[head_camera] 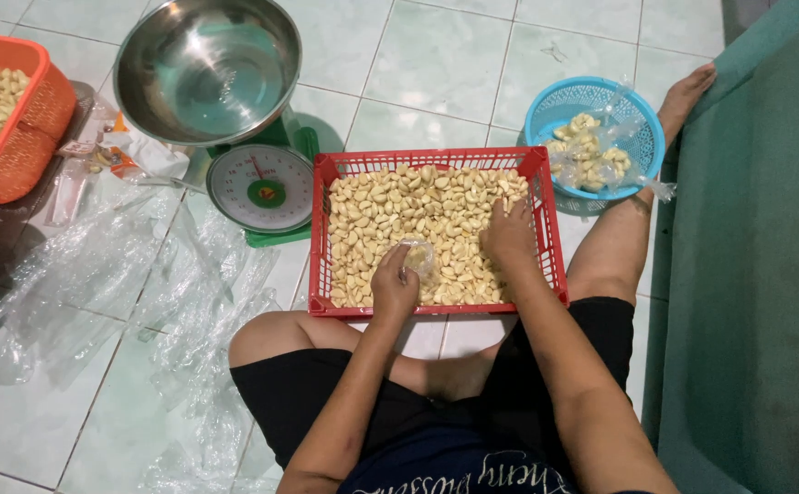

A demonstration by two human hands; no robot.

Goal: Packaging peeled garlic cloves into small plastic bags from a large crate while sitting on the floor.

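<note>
A: What sits in front of the person?

B: A red crate (550, 233) on the tiled floor (418, 64), just beyond the crossed legs, filled almost to its walls with pale peeled garlic (390, 210). The cloves are cream-yellow and lie loose in one thick layer.

A: Anything hard to make out?

B: The small bag (419, 256) is clear plastic, so its edges blur into the cloves; how full it is cannot be told. The orange basket (29, 119) at far left is cut off by the frame, and the scale (262, 187) is partly hidden under its steel bowl (205, 66). In the blue basket (632, 146) at far right, plastic veils the cloves.

A: And the hands?

B: The left hand (392, 285) is curled, pinching the bag at its mouth over the near middle of the crate. The right hand (507, 233) lies palm down on the garlic near the right wall, fingers loosely bent into the cloves; whether it grips any cannot be told.

A: What lies to the left?

B: Crumpled clear bags (125, 302) strewn over the floor.
</note>
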